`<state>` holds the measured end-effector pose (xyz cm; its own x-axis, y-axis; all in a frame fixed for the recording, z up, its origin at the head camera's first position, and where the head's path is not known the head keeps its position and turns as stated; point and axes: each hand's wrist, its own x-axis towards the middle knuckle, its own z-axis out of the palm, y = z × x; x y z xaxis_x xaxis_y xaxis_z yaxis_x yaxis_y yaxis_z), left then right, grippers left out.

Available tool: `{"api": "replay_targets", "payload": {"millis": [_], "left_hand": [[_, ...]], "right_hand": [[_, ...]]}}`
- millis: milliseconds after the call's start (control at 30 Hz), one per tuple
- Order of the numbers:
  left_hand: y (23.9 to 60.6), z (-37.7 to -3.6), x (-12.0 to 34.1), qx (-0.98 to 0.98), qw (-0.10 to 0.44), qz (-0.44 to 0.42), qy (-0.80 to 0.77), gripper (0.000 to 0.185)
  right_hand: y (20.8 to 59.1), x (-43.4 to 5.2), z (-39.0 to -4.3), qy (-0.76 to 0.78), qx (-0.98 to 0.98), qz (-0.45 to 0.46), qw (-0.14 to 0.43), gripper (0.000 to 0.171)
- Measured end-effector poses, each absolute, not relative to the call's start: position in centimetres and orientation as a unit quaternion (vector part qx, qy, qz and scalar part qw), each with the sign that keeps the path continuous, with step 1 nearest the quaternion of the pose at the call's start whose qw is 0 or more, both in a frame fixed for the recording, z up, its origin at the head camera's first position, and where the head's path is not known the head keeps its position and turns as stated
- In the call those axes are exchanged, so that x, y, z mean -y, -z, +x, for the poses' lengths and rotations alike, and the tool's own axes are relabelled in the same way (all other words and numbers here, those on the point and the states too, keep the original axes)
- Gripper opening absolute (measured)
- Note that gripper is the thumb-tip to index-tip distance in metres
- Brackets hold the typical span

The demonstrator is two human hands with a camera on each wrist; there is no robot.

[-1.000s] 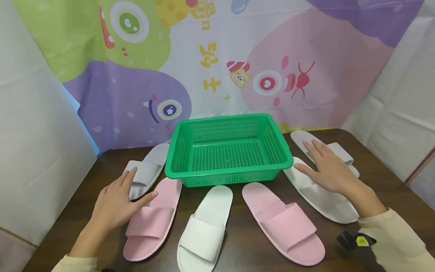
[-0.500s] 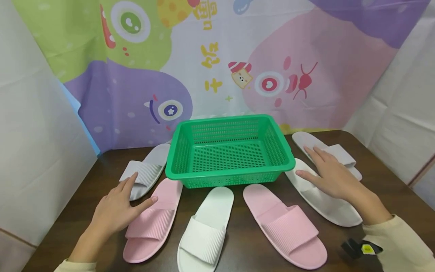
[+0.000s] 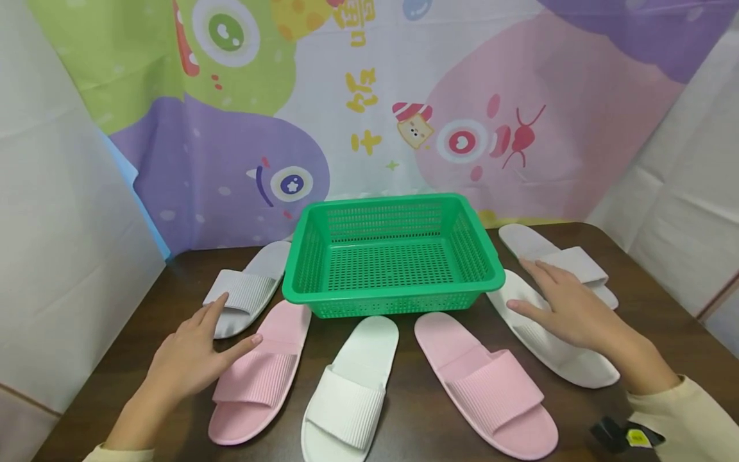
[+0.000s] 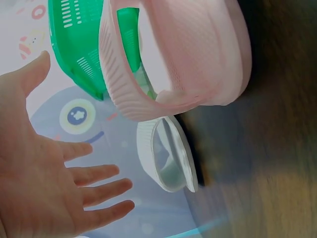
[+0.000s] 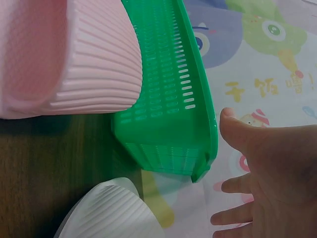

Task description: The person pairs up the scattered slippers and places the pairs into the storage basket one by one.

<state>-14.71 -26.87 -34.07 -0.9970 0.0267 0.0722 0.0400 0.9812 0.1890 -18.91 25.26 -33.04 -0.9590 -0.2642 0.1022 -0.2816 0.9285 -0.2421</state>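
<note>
My left hand [image 3: 187, 359] hovers with spread fingers over the left side, nearest a grey slipper [image 3: 245, 292] and a pink slipper [image 3: 254, 382]. Its palm and fingers hold nothing in the left wrist view. On the other side, my right hand [image 3: 568, 308] is held out above a white slipper [image 3: 554, 353], which it partly covers, and its fingertips overlap a second grey slipper [image 3: 577, 264] behind. That hand holds nothing either. Between the hands lie a pale white slipper [image 3: 346, 404] and another pink slipper [image 3: 491, 391], toes toward me.
A green perforated basket [image 3: 392, 294] stands at the back middle of the dark wooden table [image 3: 404, 417], with nothing inside. Behind it hangs a cartoon-printed cloth [image 3: 369, 179]. White cloth walls close off both sides. A small black object with a yellow label [image 3: 637, 437] shows by the right sleeve.
Both hands have drifted slightly outward and toward me, still spread. The head view has shifted a little. The slippers and basket stay in place.
</note>
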Motion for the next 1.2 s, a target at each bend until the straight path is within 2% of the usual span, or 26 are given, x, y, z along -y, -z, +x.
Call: {"api": "replay_targets", "payload": {"millis": [233,667,1200], "left_hand": [[34.2,-14.6,27.2,0.993,0.026,-0.021,0.112,0.100],[34.6,-14.2,27.6,0.984,-0.035,-0.048,0.167,0.105],[35.8,-13.8,27.9,0.977,-0.028,-0.086,0.192,0.102]], "right_hand": [[33.3,-25.2,-18.6,-0.133,0.980,0.148,0.030,0.081],[33.7,-25.1,-18.1,-0.164,0.969,0.182,0.009,0.078],[34.7,-24.3,-17.3,-0.196,0.964,0.181,-0.016,0.078]]}}
